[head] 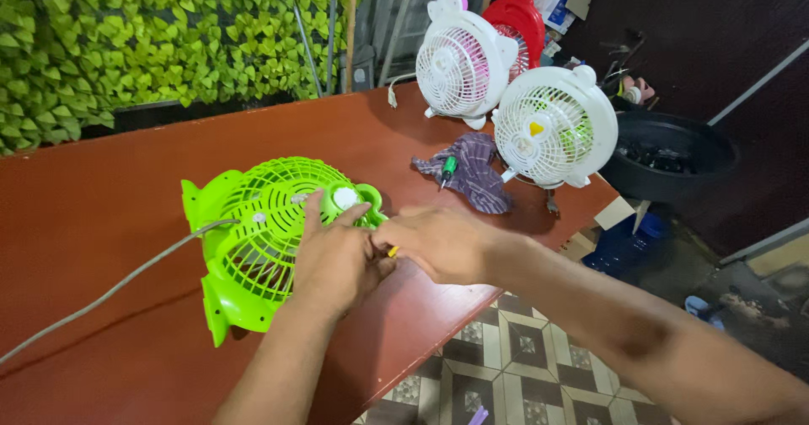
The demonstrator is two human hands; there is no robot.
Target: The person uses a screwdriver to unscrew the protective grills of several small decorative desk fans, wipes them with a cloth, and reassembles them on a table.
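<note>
A bright green table fan (253, 231) lies face down on the red-brown table (101, 197), its grille back and white-capped motor housing (345, 197) upward. My left hand (337, 256) rests on the fan's rear, fingers around the motor housing. My right hand (438, 240) meets it from the right, closed on a small tool with a yellow tip (393, 251) that is mostly hidden. A grey cord (109, 290) runs from the fan to the left.
Two white fans (552, 126) (462, 61) and a red one (518, 21) stand at the table's far right. A striped cloth (474, 172) with a green screwdriver (448, 171) lies beside them. A black tub (674, 160) sits beyond the edge, over tiled floor.
</note>
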